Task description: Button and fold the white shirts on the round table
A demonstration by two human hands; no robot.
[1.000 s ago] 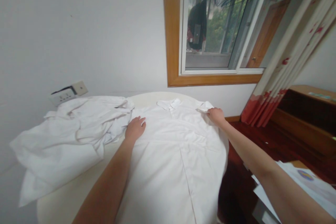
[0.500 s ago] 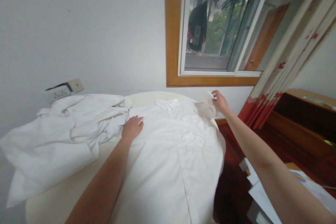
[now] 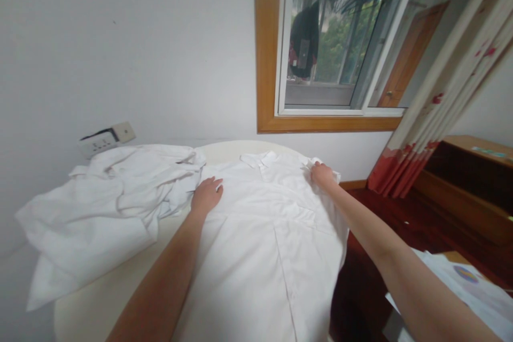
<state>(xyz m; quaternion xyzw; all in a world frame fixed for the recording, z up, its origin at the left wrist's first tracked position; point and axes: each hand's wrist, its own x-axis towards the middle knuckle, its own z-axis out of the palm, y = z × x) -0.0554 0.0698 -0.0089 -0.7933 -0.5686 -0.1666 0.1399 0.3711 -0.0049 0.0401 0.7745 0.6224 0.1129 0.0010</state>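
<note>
A long white collared garment [image 3: 256, 246] lies spread over a cream round-edged table [image 3: 244, 145], its collar toward the wall. My left hand [image 3: 207, 195] rests on the garment's left side with its fingers stretched out, holding nothing. At the upper right, my right hand [image 3: 321, 174] is closed on the garment's sleeve [image 3: 311, 162]. Part of the sleeve is hidden under that hand. Just left of my left hand sits a heap of crumpled white cloth [image 3: 120, 203], which touches the garment's edge.
A wall socket [image 3: 100, 142] is behind the cloth heap. Beyond the table is a wood-framed window [image 3: 266, 53]. On the right are a curtain [image 3: 436, 101], a wooden cabinet [image 3: 476, 197] and papers [image 3: 473, 283] below my right forearm.
My right hand has moved down and left, bringing the lifted sleeve onto the garment near the shoulder. My left hand stays in place on the cloth. The view has shifted slightly.
</note>
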